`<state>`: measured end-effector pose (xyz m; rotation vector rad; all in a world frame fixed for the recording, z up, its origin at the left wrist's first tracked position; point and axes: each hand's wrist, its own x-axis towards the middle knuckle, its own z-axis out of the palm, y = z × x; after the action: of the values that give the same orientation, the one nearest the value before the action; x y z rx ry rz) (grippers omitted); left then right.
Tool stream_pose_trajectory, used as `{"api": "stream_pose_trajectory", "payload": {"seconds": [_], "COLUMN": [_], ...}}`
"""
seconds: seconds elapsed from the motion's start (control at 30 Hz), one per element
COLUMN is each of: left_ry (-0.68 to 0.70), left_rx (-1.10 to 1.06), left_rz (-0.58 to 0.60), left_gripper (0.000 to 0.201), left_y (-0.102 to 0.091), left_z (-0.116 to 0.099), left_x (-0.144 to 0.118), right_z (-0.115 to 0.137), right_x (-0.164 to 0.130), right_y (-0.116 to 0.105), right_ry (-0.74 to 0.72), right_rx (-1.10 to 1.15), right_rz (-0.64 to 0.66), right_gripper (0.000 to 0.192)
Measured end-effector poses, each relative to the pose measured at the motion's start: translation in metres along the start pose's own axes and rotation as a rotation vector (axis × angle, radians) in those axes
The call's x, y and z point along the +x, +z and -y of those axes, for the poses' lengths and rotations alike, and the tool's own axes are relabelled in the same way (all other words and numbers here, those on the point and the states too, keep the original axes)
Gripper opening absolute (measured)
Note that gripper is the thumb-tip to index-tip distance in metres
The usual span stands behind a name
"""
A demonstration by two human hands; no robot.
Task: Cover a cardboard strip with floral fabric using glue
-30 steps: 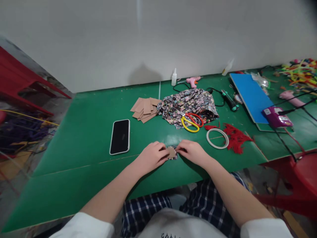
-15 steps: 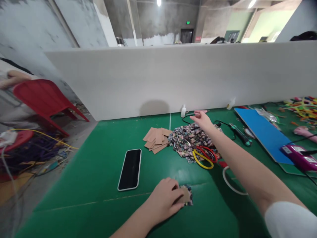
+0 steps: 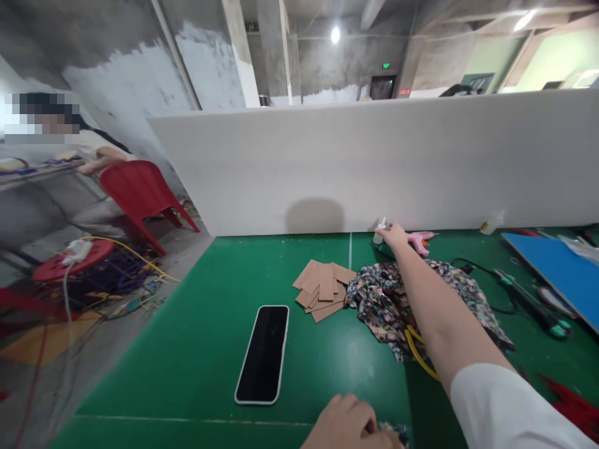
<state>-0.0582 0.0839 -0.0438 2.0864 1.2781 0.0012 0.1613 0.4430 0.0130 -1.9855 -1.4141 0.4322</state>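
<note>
On my screen I count two bottles (image 3: pixel 377 237), one phone (image 3: pixel 262 355), one glue gun (image 3: pixel 418 242), one pair of scissors (image 3: pixel 412 350), one board (image 3: pixel 552 274); overlapping cardboard pieces (image 3: pixel 326 282) defeat counting.

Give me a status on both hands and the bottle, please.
Right hand touching white nozzle bottle, grip unclear. Left hand at floral fabric scrap, partly out of frame. Pink glue gun beside right hand, not blocking.

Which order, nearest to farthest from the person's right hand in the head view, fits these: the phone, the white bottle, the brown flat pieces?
1. White bottle: at the fingertips of the right hand.
2. Brown flat pieces: left of that hand, lower in view.
3. Phone: farther left and lower still.
</note>
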Motion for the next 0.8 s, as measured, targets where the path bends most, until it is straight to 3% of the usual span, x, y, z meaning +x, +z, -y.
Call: {"api": "stream_pose_trajectory", "payload": {"seconds": [0.13, 0.2, 0.3, 0.43, 0.57, 0.67, 0.8], "left_ry": [-0.013, 0.103, 0.398, 0.44, 0.461, 0.497, 0.489], "left_rx": [-0.01, 0.069, 0.196, 0.229, 0.307, 0.31, 0.232], "left_rz": [0.025, -0.032, -0.13, -0.202, -0.204, -0.194, -0.207], "left_gripper": [0.019, 0.02, 0.032, 0.032, 0.028, 0.027, 0.029], "left_y": [-0.005, -0.004, -0.009, -0.027, -0.033, -0.034, -0.048], "left_z": [-0.005, -0.003, -0.002, -0.011, -0.019, -0.018, -0.009], "left_x": [0.001, -0.001, -0.013, -0.032, -0.036, -0.033, -0.036], "right_z": [0.005, 0.012, 0.026, 0.038, 0.025, 0.003, -0.031], "right_x": [-0.008, -0.02, -0.048, -0.117, -0.211, -0.27, -0.316], "right_y": [0.004, 0.002, -0.01, -0.042, -0.082, -0.106, -0.124], "right_ry": [-0.025, -0.061, -0.168, -0.322, -0.443, -0.38, -0.302], "right_rx": [0.004, 0.036, 0.11, 0.184, 0.267, 0.298, 0.248], "right_rz": [0.003, 0.005, 0.088, 0.277, 0.432, 0.555, 0.58], "right_gripper": [0.032, 0.034, 0.039, 0.038, 0.044, 0.03, 0.023]}}
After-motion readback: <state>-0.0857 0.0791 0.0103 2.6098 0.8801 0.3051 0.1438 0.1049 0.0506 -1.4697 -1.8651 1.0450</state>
